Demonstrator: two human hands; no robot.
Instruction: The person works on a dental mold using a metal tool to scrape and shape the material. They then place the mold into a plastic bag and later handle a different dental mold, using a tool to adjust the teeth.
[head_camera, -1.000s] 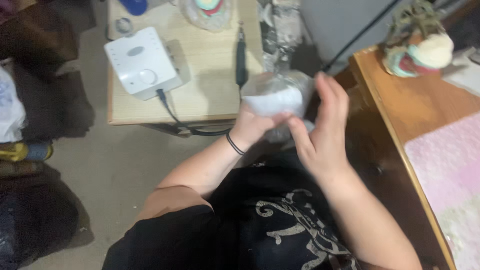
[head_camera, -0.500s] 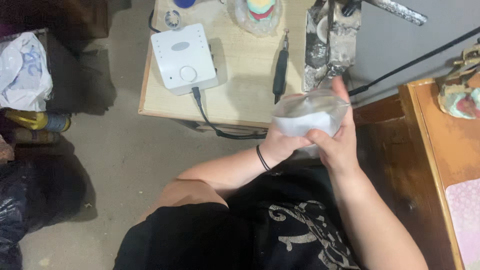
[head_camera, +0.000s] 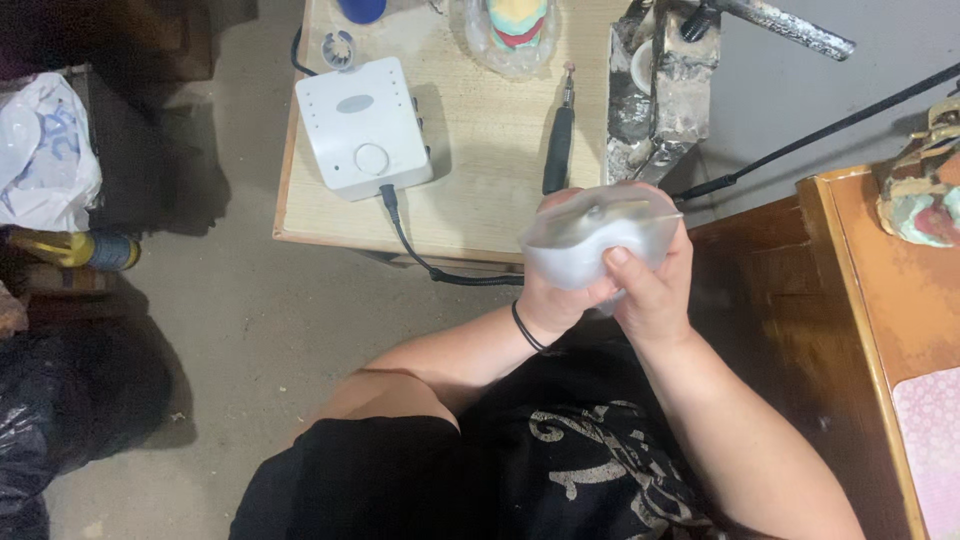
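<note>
Both my hands hold a clear plastic container (head_camera: 592, 235) with something white inside, in front of my chest. My left hand (head_camera: 552, 298), with a black band on its wrist, cups it from below and left. My right hand (head_camera: 652, 290) wraps it from the right, thumb pressed on its front. The container hangs over the near edge of a small light wooden table (head_camera: 480, 150).
On the table sit a white box device (head_camera: 364, 127) with a dial and black cable, a black pen-like handpiece (head_camera: 557, 148), and a colourful object under clear wrap (head_camera: 515, 25). A brown desk (head_camera: 880, 290) is at right, white bag (head_camera: 45, 155) at left.
The view has shifted so the table sits lower and more central. My hands stay closed around the container, and my right thumb now presses on its front.
</note>
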